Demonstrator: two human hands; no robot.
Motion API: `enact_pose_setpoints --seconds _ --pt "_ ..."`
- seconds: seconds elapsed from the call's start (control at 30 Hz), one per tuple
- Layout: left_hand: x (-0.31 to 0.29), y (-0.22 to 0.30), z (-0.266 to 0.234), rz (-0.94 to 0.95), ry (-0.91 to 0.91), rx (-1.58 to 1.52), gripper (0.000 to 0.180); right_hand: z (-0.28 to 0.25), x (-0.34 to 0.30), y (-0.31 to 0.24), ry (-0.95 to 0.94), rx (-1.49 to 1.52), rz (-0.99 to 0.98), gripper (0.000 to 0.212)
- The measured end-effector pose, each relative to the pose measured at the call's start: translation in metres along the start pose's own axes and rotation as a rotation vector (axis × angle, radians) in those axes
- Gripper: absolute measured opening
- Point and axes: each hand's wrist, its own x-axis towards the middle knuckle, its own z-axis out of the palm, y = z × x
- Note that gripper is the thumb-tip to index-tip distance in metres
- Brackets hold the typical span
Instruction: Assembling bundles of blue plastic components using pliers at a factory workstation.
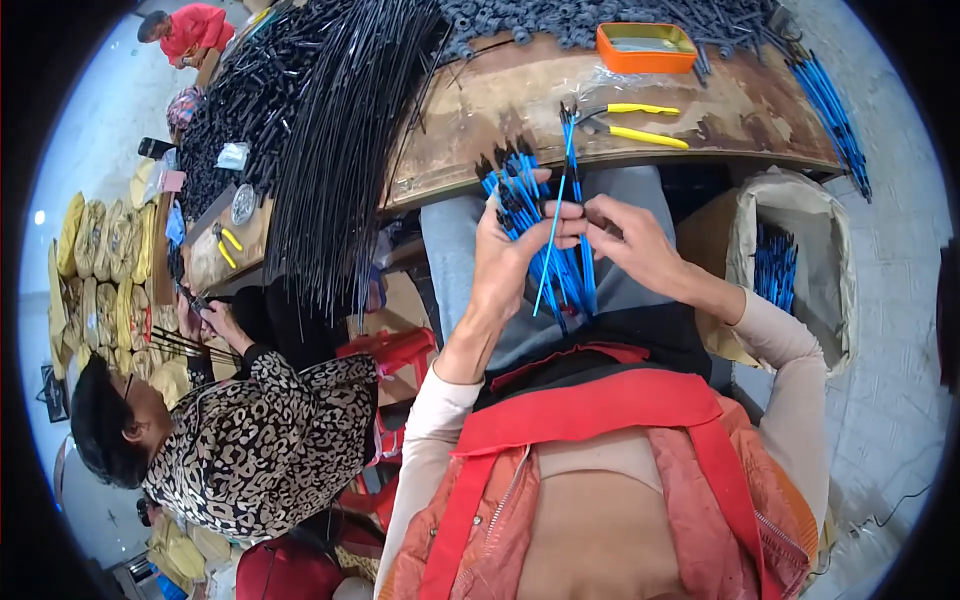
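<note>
In my left hand is a bundle of thin blue rods with black tips, held above my lap with the fingers wrapped round it. A few longer blue rods stand beside the bundle, their upper ends at the table edge. One light blue strip slants across the bundle. My right hand is closed in a pinch against the right side of the rods, its fingertips meeting those of my left hand. What the pinch holds is hidden by the fingers. Pliers with yellow handles lie on the table just beyond.
On the wooden table are an orange tin, heaped grey fittings and long black rods. More blue rods overhang its right end. A lined box holds blue rods at right. A co-worker sits at left.
</note>
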Motion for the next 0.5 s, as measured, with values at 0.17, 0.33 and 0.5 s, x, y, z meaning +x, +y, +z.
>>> enact_pose_setpoints --seconds 0.17,0.33,0.5 --pt "0.0 0.013 -0.002 -0.093 0.026 -0.119 0.035 0.006 -0.002 -0.007 0.11 -0.219 -0.267 0.016" --pt "-0.008 0.0 0.0 0.065 -0.017 0.008 0.032 0.018 -0.015 -0.002 0.098 -0.248 -0.393 0.018" --pt "-0.022 -0.01 0.01 -0.018 0.027 -0.082 0.031 -0.008 -0.025 0.002 -0.151 -0.506 -0.366 0.025"
